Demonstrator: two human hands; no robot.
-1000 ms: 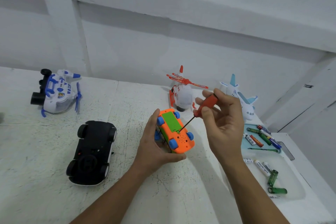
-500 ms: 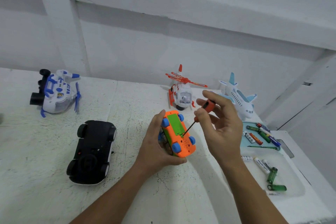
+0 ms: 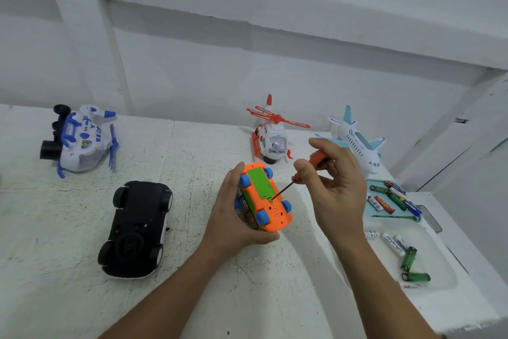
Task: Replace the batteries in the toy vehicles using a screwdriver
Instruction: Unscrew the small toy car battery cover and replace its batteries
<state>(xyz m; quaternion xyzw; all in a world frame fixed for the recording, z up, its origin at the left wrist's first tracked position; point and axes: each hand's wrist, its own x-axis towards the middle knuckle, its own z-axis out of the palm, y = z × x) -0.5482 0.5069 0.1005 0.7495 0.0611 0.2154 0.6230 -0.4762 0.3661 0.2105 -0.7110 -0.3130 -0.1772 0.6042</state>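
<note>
Two hands share this step, which I judge to be loosening the screw of the battery cover. The left hand curls round the small orange plastic toy car with blue wheels, thumb clamped under its near end and fingers wrapped along its outer side, holding it underside up. The right hand pinches the orange-red handle of the thin-shafted screwdriver between thumb and curled fingertips, with the remaining fingers loosely bent below. The dark shaft slants down from those fingertips toward the left thumb. Its tip meets the near edge of the green rectangular battery cover, just beside the speaker holes. To do this well, the tip should sit squarely in the screw head and be pressed along the shaft's own line while the fingertips roll the handle. The left grip must be firm enough that the car cannot twist away. Whether the tip is truly seated is too small to tell. The car's long axis runs from the left index fingertip at its far end to the left thumb at its near end, angled slightly toward the right hand. The speaker-hole end points at the person; which end is the front I cannot tell.
</note>
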